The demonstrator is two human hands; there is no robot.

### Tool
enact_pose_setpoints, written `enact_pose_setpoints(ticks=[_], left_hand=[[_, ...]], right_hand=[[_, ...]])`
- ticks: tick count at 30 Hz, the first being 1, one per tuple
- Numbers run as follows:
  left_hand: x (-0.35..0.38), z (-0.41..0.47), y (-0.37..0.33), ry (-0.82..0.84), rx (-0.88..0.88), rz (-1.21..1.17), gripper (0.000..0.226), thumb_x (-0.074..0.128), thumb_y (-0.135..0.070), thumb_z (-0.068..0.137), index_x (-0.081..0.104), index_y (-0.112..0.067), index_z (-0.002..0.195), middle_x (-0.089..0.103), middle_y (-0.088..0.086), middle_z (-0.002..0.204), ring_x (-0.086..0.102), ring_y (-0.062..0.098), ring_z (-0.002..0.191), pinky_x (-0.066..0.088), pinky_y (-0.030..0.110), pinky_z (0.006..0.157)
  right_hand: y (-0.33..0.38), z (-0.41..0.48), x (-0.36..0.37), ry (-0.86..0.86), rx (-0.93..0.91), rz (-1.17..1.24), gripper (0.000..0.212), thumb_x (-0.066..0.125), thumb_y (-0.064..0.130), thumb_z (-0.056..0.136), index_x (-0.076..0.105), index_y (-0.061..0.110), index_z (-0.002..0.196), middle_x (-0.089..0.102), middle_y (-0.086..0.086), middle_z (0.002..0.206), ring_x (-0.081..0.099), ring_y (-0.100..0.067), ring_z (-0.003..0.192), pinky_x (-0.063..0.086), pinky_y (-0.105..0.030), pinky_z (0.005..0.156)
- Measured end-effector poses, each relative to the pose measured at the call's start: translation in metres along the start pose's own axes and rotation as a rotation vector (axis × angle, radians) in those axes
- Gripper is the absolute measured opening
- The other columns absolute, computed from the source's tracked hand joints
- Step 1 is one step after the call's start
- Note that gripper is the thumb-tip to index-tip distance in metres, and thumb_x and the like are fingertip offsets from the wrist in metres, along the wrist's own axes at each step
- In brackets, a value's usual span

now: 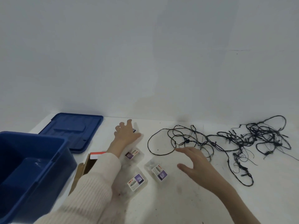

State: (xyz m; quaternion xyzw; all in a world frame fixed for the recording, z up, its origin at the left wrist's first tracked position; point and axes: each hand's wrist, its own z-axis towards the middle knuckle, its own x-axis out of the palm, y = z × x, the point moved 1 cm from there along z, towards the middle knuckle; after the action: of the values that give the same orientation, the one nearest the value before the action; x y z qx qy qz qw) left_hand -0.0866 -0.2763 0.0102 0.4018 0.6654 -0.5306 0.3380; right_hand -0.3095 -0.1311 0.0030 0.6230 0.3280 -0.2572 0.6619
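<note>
Apparently left hand [126, 135] splayed on clear packet [136, 128], right hand [195, 164] open, hovering

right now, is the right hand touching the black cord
Cannot tell. Head view: the right hand puts an index fingertip at the black cord loop, but its height is unclear.

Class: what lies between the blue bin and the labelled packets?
An open cardboard box, partly hidden by the left sleeve, as the head view shows.
</note>
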Motion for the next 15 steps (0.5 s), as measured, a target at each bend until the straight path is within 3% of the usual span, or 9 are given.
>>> enact_pose_setpoints(ticks=[3, 6, 9, 11, 13, 15], left_hand=[[0.002, -0.017, -0.03, 0.022, 0.155, -0.024, 0.066, 0.057, -0.037, 0.087, 0.027, -0.019, 0.143, 0.027, 0.015, 0.147, 0.017, 0.033, 0.137, 0.026, 0.04, 0.108], [0.012, -0.037, -0.062, 0.089, 0.296, -0.028, 0.059, 0.056, -0.036, 0.089, 0.033, -0.02, 0.141, 0.027, 0.013, 0.148, 0.013, 0.029, 0.139, 0.023, 0.039, 0.109], [0.026, -0.056, -0.085, 0.188, 0.411, -0.038, 0.056, 0.056, -0.034, 0.089, 0.037, -0.02, 0.139, 0.028, 0.013, 0.147, 0.012, 0.027, 0.14, 0.021, 0.038, 0.11], [0.035, -0.066, -0.097, 0.24, 0.464, -0.046, 0.055, 0.057, -0.032, 0.088, 0.038, -0.022, 0.139, 0.031, 0.009, 0.146, 0.014, 0.026, 0.139, 0.022, 0.036, 0.11], [0.041, -0.076, -0.108, 0.29, 0.537, -0.029, 0.055, 0.058, -0.028, 0.088, 0.039, -0.022, 0.139, 0.034, 0.005, 0.146, 0.016, 0.024, 0.14, 0.02, 0.032, 0.11], [0.041, -0.085, -0.12, 0.321, 0.629, -0.051, 0.057, 0.06, -0.024, 0.088, 0.037, -0.018, 0.14, 0.036, 0.003, 0.147, 0.019, 0.02, 0.14, 0.018, 0.026, 0.109]], right_hand=[[-0.03, 0.021, -0.012, -0.064, 0.167, -0.298, 0.05, 0.054, 0.034, 0.09, 0.041, 0.028, 0.137, 0.039, -0.001, 0.141, 0.027, -0.019, 0.133, 0.025, -0.035, 0.109], [-0.058, 0.031, -0.02, 0.017, 0.309, -0.595, 0.052, 0.049, 0.045, 0.089, 0.041, 0.026, 0.137, 0.033, -0.005, 0.145, 0.024, -0.026, 0.135, 0.024, -0.044, 0.108], [-0.069, 0.024, -0.015, -0.001, 0.224, -0.721, 0.024, 0.06, 0.031, 0.082, 0.066, 0.018, 0.101, 0.056, -0.004, 0.119, 0.047, -0.026, 0.117, 0.036, -0.046, 0.097], [-0.068, 0.015, -0.014, -0.077, 0.113, -0.744, 0.012, 0.074, 0.019, 0.066, 0.07, 0.013, 0.075, 0.066, -0.005, 0.096, 0.059, -0.028, 0.098, 0.044, -0.047, 0.087], [-0.061, 0.012, -0.024, -0.127, 0.1, -0.652, 0.009, 0.069, 0.021, 0.073, 0.07, 0.015, 0.079, 0.062, -0.001, 0.101, 0.055, -0.024, 0.106, 0.037, -0.044, 0.093], [-0.048, 0.011, -0.051, -0.235, 0.142, -0.384, 0.01, 0.061, 0.024, 0.083, 0.068, 0.017, 0.085, 0.06, 0.002, 0.105, 0.049, -0.019, 0.11, 0.033, -0.036, 0.092]])
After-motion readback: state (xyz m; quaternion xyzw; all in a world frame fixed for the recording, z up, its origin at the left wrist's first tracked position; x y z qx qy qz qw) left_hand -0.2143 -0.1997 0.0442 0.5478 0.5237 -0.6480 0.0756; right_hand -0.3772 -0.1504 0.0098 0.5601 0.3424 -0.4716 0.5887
